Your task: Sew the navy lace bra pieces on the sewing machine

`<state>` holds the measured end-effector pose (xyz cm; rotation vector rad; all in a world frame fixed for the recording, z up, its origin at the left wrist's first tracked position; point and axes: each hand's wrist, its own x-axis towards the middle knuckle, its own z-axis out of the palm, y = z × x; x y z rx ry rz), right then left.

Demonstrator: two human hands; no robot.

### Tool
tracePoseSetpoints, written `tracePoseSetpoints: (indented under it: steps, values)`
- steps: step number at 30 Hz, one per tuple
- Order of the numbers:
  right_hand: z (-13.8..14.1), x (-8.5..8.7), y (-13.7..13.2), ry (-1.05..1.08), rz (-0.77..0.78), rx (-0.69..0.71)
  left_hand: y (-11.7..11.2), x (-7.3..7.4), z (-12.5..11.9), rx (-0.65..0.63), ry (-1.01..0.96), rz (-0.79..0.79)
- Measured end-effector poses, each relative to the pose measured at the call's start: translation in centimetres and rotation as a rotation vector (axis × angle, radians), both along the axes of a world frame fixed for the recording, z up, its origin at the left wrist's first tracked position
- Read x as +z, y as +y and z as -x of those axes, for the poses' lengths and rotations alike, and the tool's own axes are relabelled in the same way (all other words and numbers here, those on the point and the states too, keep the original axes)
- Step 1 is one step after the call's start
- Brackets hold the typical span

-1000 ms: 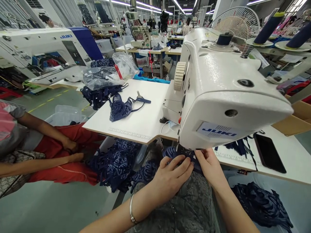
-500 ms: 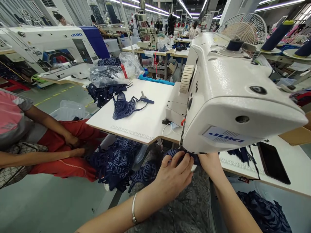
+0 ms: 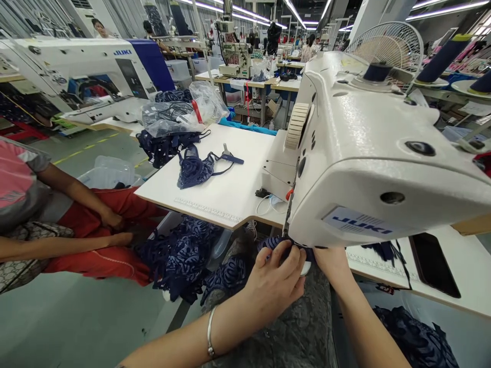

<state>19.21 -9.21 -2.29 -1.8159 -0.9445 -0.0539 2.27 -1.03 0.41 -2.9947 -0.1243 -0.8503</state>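
Running crosswise, navy garment gripped by left fingers; right hand: fingers' state unclear

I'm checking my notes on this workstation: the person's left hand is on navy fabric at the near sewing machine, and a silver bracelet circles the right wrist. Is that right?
The wrist is wrong: the head view shows the silver bracelet on the left wrist. The left hand is indeed on navy fabric at the near sewing machine.

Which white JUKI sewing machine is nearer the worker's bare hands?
The large white sewing machine at right: the left hand and right hand are at its near end. The white sewing machine with a blue end stands farther off, at left.
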Motion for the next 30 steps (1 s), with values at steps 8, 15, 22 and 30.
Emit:
tracePoseSetpoints:
  steps: [8,15,22,30]
  values:
    - [-0.1,-0.4,0.0,-0.005,-0.027,-0.046,0.1,0.2,0.1,-0.020,0.004,0.026]
    - [0.0,-0.9,-0.1,-0.152,0.035,-0.005,0.0,0.3,0.1,-0.026,0.015,0.038]
    - [-0.2,-1.0,-0.2,-0.284,0.070,-0.038,0.1,0.4,0.0,-0.015,0.028,0.018]
    - [-0.2,-1.5,-0.5,-0.336,0.218,0.041,0.0,0.1,0.0,-0.011,0.014,-0.017]
